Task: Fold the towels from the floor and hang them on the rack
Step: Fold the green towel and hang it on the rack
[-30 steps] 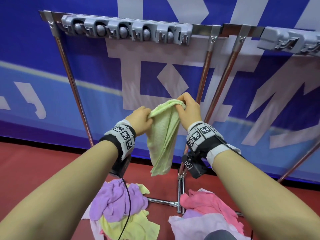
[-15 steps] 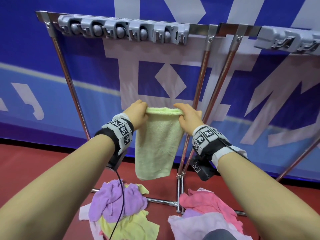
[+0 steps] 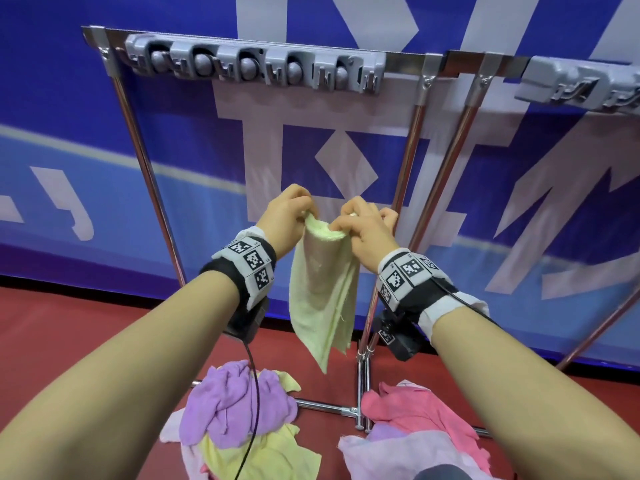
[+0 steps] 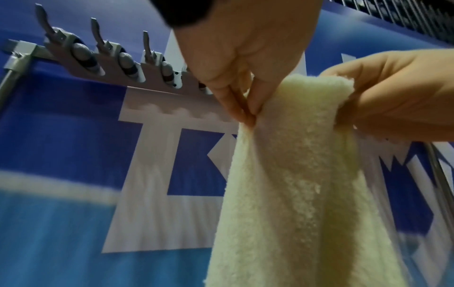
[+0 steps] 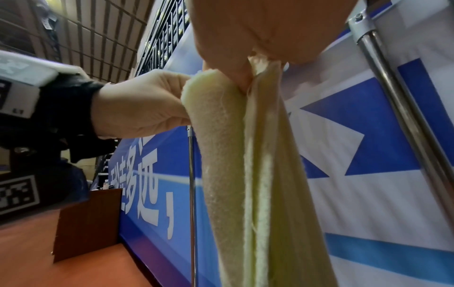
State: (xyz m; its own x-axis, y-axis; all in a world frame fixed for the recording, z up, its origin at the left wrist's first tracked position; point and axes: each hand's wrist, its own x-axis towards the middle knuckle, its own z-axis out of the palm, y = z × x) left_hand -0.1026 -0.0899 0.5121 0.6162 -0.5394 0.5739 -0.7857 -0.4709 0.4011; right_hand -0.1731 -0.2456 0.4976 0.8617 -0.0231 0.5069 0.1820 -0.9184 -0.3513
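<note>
A pale green towel (image 3: 323, 292) hangs folded lengthwise between my two hands, in front of the rack. My left hand (image 3: 289, 216) pinches its top left corner, and my right hand (image 3: 363, 223) pinches the top right, close beside it. In the left wrist view the left fingers (image 4: 236, 104) pinch the towel (image 4: 294, 174) edge. The right wrist view shows the towel (image 5: 245, 174) hanging in narrow layers from my right hand. The grey hook rail (image 3: 256, 67) runs along the rack's top bar, above the hands.
On the red floor lie two heaps: purple and yellow towels (image 3: 239, 407) at left, pink and lilac towels (image 3: 415, 420) at right. Chrome rack legs (image 3: 408, 188) stand just right of my hands. A second hook rail (image 3: 581, 84) is at upper right. A blue banner stands behind.
The hands spread the towel flat half a second ago, then came together, so the towel now hangs narrower and bunched at the top.
</note>
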